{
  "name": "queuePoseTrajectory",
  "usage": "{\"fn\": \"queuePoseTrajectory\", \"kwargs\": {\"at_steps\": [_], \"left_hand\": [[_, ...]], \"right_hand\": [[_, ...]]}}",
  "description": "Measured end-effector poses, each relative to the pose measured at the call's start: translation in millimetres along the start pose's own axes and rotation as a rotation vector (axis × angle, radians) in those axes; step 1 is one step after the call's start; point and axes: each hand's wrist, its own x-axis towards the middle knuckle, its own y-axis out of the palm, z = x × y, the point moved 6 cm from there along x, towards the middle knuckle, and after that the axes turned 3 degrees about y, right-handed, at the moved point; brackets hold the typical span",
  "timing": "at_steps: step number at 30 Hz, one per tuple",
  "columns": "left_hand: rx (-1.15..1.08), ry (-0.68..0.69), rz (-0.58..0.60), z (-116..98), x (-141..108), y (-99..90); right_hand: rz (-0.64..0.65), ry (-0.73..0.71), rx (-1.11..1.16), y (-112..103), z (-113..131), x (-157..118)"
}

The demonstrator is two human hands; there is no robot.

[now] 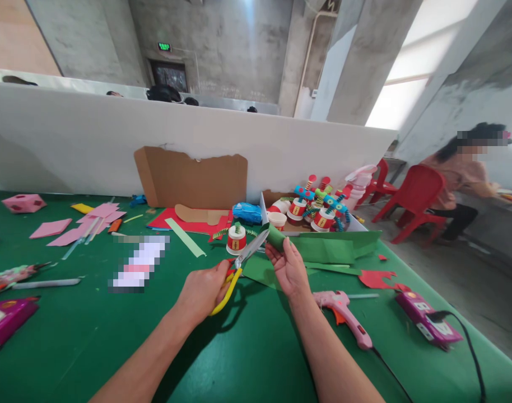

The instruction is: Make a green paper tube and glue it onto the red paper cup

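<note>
My left hand (203, 294) is closed on the handles of yellow-and-red scissors (227, 292), whose blades point up and right. The blade tips reach the edge of a curled piece of green paper (275, 237). That paper is held between the thumb and fingers of my right hand (288, 268). Just behind the blades stands a red-and-white paper cup figure (236, 240) with green spring-like paper arms. Flat green paper sheets (327, 249) lie beyond and to the right of my right hand.
A pink glue gun (346, 316) lies right of my right forearm, its cord running to the front edge. A purple box (428, 319) sits near the right edge. Finished cup figures (319, 210) crowd a box at the back. Pink paper (94, 224) lies left. A person (461, 168) sits far right.
</note>
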Motion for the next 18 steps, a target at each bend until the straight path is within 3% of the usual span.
{"fn": "queuePoseTrajectory", "kwargs": {"at_steps": [18], "left_hand": [[-0.018,-0.014,-0.02,1.3,0.0,0.6]], "right_hand": [[0.023,-0.02,-0.022,-0.5,-0.5,0.9]]}}
